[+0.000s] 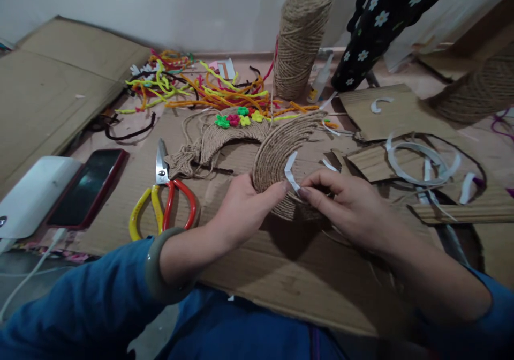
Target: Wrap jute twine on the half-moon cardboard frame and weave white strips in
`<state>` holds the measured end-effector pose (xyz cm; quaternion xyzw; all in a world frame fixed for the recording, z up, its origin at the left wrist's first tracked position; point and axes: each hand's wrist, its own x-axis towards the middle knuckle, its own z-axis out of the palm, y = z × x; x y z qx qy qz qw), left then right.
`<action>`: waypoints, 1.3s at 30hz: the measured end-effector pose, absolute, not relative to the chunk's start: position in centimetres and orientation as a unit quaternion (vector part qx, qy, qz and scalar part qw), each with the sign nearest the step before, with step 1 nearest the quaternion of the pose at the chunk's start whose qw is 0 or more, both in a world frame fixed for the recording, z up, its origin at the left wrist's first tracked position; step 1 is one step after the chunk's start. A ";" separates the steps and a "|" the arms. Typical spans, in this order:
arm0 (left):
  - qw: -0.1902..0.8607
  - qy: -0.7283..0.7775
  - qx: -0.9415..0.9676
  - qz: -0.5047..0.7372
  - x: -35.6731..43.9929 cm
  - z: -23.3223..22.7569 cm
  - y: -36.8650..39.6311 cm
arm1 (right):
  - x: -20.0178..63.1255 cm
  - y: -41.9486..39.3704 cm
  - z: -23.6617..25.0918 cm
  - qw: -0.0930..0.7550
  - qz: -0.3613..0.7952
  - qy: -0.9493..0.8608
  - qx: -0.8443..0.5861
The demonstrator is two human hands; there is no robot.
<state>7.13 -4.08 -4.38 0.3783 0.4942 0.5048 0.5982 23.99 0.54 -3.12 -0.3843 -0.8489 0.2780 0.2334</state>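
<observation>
Both hands pinch: left hand (241,210) grips the jute-wrapped arc (281,151) over the cardboard sheet (281,274), right hand (341,204) clamps a white tape strip (290,171), which might tear if tugged sideways

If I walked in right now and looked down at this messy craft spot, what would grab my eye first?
Probably the two hands in the middle: the left hand and right hand pinch a white paper strip against a jute-wrapped arc piece. Behind them lies a bright tangle of pipe cleaners, beside a tall jute twine spool. To the left, the red and yellow scissors rest on the cardboard.
</observation>
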 end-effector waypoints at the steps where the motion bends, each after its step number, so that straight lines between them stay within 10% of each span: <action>1: 0.599 0.490 0.381 0.506 7.1 -4.4 -4.1 | 24.0 0.5 -3.1 0.234 0.274 -0.850 -0.384; 39: 0.633 0.460 0.417 0.463 7.2 -4.1 -4.4 | 24.3 0.7 -2.6 0.222 0.383 -0.815 -0.374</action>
